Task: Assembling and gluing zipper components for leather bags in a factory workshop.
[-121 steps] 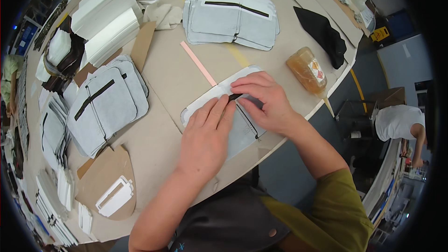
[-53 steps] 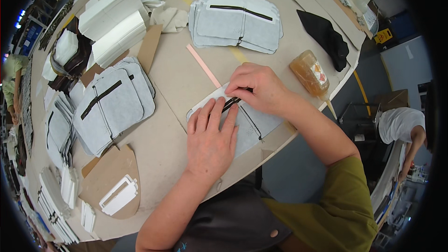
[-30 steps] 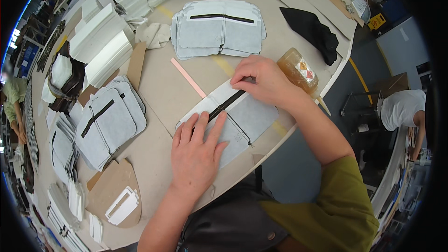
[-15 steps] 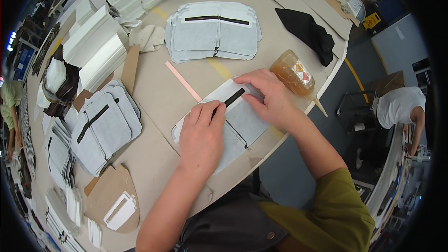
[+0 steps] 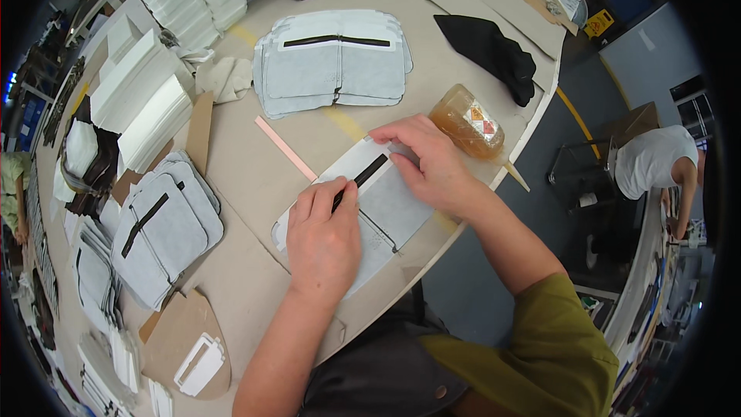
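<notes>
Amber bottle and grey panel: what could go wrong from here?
The amber bottle lies close to the right hand and could be knocked. Its spout appears to jut past the edge of the table, so a leak might drip off. The left hand covers part of the black strip, which may shift on the grey panel.

The bottle [image 5: 467,122] crowds the right hand [image 5: 434,162], perhaps touching; open table [image 5: 248,274] flanks the left hand [image 5: 323,243].
</notes>
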{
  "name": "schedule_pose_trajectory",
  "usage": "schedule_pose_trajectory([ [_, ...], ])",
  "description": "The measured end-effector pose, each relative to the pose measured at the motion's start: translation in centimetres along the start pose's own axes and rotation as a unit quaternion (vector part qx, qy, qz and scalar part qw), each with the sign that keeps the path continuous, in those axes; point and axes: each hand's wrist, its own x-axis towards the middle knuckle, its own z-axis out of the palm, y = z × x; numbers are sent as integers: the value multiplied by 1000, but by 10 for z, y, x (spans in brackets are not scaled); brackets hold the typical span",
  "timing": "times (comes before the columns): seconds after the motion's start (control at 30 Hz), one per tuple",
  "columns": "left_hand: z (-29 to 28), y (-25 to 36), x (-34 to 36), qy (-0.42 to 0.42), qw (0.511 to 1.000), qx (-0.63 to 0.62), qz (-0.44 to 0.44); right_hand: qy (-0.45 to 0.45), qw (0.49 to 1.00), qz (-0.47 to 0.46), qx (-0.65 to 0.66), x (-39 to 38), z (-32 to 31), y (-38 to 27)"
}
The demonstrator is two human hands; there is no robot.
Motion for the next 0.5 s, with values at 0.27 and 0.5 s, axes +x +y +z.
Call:
schedule_pose_trajectory([
  [0.27,-3,0,1,-16,1000,-8,-1,2,1000,-13,-25,-4,-4,-5],
  [0.5,-2,-2,-1,-11,1000,7,2,-9,992,-60,-108,-7,-7,0],
])
